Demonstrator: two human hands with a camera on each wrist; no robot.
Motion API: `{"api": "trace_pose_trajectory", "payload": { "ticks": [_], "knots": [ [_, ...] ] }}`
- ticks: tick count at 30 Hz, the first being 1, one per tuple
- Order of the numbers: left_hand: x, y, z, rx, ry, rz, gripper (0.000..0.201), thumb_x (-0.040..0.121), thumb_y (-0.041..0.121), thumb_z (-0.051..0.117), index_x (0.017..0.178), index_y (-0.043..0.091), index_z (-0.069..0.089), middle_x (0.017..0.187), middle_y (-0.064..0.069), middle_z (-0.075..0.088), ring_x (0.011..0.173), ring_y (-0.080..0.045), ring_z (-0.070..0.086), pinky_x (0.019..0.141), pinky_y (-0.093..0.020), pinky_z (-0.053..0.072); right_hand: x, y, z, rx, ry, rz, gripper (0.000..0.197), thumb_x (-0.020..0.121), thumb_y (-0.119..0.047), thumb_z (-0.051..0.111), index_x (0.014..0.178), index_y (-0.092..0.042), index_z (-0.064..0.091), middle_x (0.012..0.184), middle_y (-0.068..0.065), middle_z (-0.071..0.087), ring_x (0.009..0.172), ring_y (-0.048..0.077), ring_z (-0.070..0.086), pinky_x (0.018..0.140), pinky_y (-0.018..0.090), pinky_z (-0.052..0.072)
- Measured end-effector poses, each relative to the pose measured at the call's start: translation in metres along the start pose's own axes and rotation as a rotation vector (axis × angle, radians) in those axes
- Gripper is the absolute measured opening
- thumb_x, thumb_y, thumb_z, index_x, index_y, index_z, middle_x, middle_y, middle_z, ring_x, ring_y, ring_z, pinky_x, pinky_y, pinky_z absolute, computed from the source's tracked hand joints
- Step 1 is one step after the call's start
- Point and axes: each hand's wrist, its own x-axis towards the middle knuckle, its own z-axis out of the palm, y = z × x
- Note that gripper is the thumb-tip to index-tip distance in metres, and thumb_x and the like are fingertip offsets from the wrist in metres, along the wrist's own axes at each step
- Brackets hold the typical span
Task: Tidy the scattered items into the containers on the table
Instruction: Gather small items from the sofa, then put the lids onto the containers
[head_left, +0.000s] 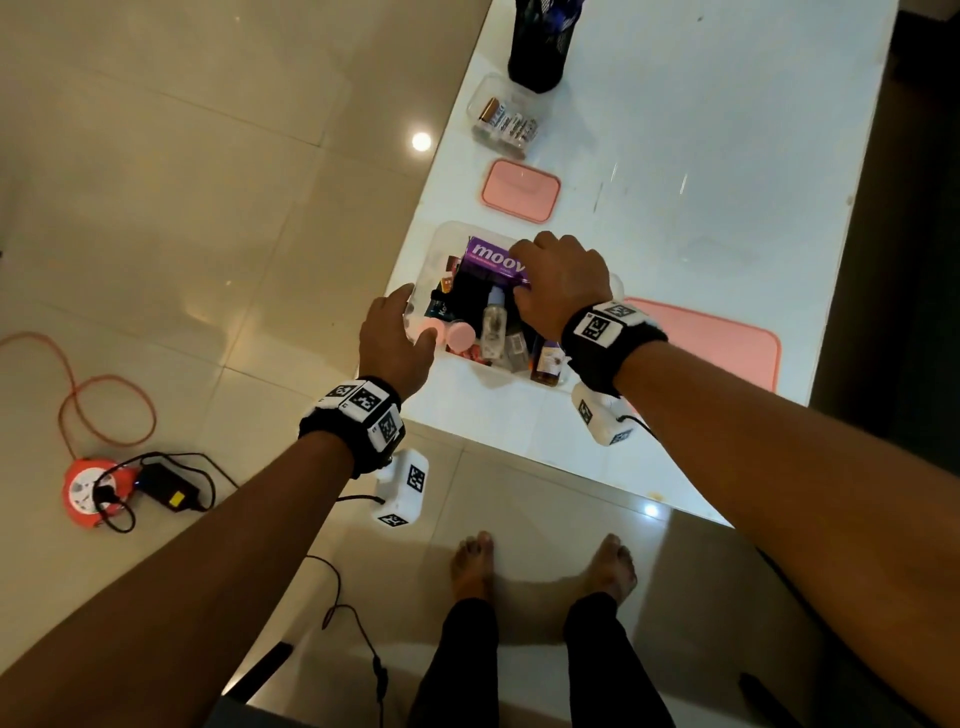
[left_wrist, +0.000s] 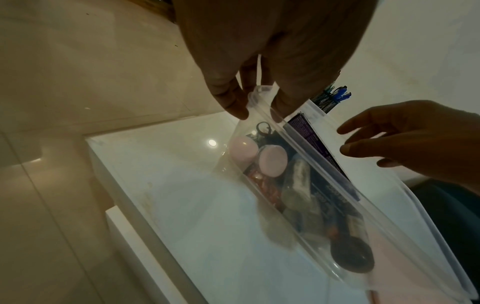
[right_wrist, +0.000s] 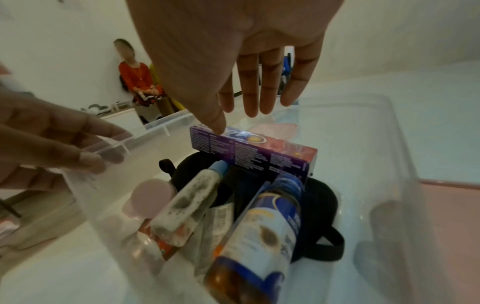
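A clear plastic container (head_left: 441, 231) stands near the white table's front left corner. It holds a purple "moov" box (head_left: 493, 257), a small spray bottle (head_left: 493, 322), pink caps (head_left: 460, 335), a brown bottle (head_left: 548, 361) and a black pouch (head_left: 470, 291). My left hand (head_left: 395, 332) pinches the container's left rim (left_wrist: 324, 185) between thumb and fingers (left_wrist: 233, 107). My right hand (head_left: 561, 280) hovers over the box's right end with straight fingers. In the right wrist view its thumb (right_wrist: 215, 123) touches the top of the box (right_wrist: 259, 152), which lies across the other items.
Beyond the container lie a small pink lid (head_left: 521, 190), a small clear tub of batteries (head_left: 506, 119) and a black mesh pen holder (head_left: 540, 47). A large pink lid (head_left: 727, 343) lies to the right. An orange extension reel (head_left: 96, 491) sits on the floor. A person in red (right_wrist: 135, 82) sits far off.
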Motion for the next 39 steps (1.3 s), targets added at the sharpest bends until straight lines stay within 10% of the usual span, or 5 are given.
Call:
{"api": "trace_pose_trajectory", "payload": {
  "ticks": [10,17,27,32,39],
  "knots": [
    [0.012,0.012,-0.012,-0.001,-0.088,-0.05,0.056,0.082,0.011,0.069,0.134,0.01,0.047,0.117,-0.015,0.057,0.105,-0.028,0.056,0.086,-0.03,0.04,-0.027,0.037,-0.012,0.214,-0.036,0.18,0.022,0.09,-0.033,0.056,0.109,-0.027,0.065,0.107,0.001,0.059,0.103,0.024,0.055,0.079,0.035,0.046],
    [0.045,0.02,-0.027,0.03,-0.074,-0.163,0.02,0.088,0.02,0.063,0.107,0.016,0.064,0.072,0.0,0.062,0.073,-0.023,0.059,0.073,-0.033,0.048,0.026,0.059,-0.022,0.438,0.079,0.262,0.013,0.087,-0.031,0.061,0.099,-0.03,0.068,0.097,-0.006,0.067,0.092,0.018,0.062,0.08,0.028,0.047],
    [0.07,0.021,-0.041,0.02,-0.235,-0.22,0.005,0.084,0.029,0.071,0.085,0.025,0.068,0.061,-0.002,0.061,0.052,-0.006,0.051,0.058,-0.022,0.037,0.179,0.087,-0.045,0.463,-0.004,0.162,0.076,0.083,-0.043,0.073,0.146,-0.018,0.038,0.145,0.011,0.045,0.133,0.028,0.043,0.11,0.035,0.033],
    [0.082,0.013,-0.041,-0.03,-0.333,-0.275,0.007,0.081,0.021,0.074,0.078,0.022,0.068,0.073,-0.007,0.069,0.07,-0.021,0.064,0.069,-0.028,0.045,0.229,0.081,-0.03,0.309,-0.156,0.068,0.085,0.067,-0.062,0.071,0.137,-0.024,0.042,0.137,0.005,0.053,0.125,0.031,0.05,0.101,0.038,0.041],
    [0.115,0.026,-0.047,-0.019,-0.414,-0.242,0.021,0.081,0.047,0.073,0.093,0.031,0.067,0.087,0.003,0.07,0.079,-0.012,0.065,0.073,-0.026,0.049,0.23,0.094,-0.023,0.402,-0.222,-0.028,0.095,0.079,-0.035,0.076,0.155,-0.023,0.02,0.16,0.004,0.026,0.143,0.027,0.031,0.118,0.037,0.025]
  ]
}}
